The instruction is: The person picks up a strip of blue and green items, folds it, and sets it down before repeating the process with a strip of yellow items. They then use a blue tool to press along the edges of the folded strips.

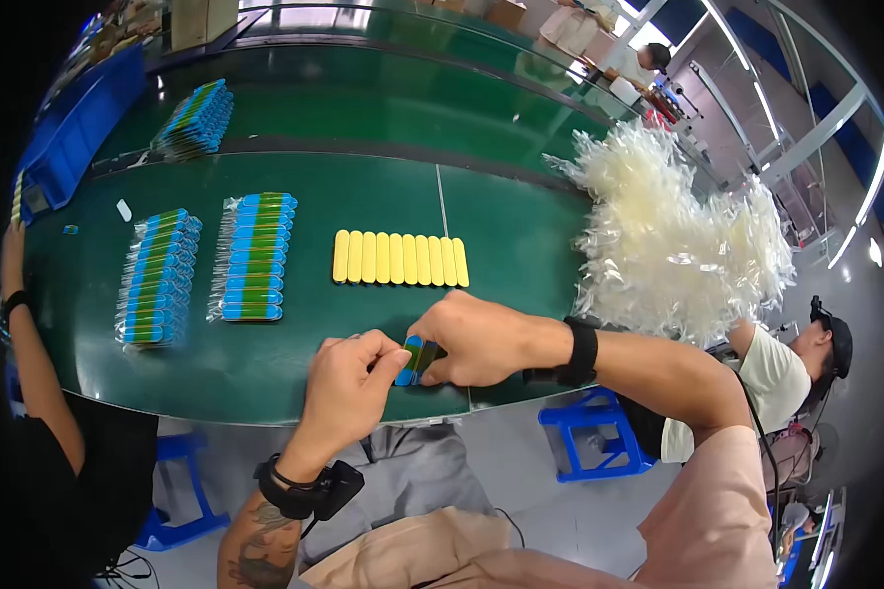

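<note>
At the table's near edge, a small blue-and-green strip [410,361] with rounded ends, like a nail file, is between my hands. My left hand [349,385] pinches its left side with thumb and forefinger. My right hand [471,339] is closed on its right side, with thumb and fingers partly covering it. Just beyond my hands lies a row of several yellow round-ended strips [396,258], side by side. To the left stand two stacks of blue-and-green strips in clear sleeves, the nearer-to-me stack [255,257] and a further-left stack [155,280].
A large heap of clear plastic sleeves [668,236] covers the right of the green table [314,353]. Another strip stack [201,118] and a blue bin [88,123] are at the far left. A co-worker's arm [39,353] reaches in at left; another person [796,363] sits at right.
</note>
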A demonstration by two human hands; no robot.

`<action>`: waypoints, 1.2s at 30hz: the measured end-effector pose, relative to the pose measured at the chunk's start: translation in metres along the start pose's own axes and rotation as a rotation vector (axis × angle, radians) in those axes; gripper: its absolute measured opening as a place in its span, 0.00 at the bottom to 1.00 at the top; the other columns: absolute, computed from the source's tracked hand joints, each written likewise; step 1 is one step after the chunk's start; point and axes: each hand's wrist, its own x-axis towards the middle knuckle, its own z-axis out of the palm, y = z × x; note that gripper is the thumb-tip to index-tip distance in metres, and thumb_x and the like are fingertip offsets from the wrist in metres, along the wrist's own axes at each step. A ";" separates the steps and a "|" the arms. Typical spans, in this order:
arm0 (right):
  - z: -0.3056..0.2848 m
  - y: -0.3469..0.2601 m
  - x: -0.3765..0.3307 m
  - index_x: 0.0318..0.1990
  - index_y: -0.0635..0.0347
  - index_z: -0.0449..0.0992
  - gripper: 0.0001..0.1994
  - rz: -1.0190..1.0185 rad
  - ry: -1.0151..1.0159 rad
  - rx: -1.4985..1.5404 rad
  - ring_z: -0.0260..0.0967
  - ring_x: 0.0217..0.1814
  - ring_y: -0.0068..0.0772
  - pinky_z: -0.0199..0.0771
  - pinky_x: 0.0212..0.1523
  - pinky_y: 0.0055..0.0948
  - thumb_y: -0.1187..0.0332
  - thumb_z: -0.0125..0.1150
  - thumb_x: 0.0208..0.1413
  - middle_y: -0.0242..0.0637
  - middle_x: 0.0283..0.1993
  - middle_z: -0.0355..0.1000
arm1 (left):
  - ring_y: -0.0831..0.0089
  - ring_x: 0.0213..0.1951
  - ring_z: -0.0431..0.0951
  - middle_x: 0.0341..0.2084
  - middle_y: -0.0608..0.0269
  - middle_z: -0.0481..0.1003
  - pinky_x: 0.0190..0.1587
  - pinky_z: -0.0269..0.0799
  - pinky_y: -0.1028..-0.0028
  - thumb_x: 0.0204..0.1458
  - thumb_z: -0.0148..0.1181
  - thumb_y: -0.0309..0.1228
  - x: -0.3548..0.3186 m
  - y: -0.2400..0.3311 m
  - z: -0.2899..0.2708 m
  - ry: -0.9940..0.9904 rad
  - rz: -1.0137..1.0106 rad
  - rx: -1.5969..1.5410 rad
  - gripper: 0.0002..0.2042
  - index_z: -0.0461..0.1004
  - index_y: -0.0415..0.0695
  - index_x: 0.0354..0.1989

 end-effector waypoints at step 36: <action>-0.011 0.053 -0.025 0.29 0.66 0.79 0.19 0.132 -0.079 0.188 0.63 0.19 0.25 0.65 0.23 0.32 0.56 0.70 0.58 0.36 0.17 0.67 | 0.58 0.28 0.75 0.20 0.58 0.76 0.44 0.67 0.63 0.57 0.60 0.31 -0.005 -0.002 0.002 0.040 0.114 0.083 0.09 0.76 0.40 0.27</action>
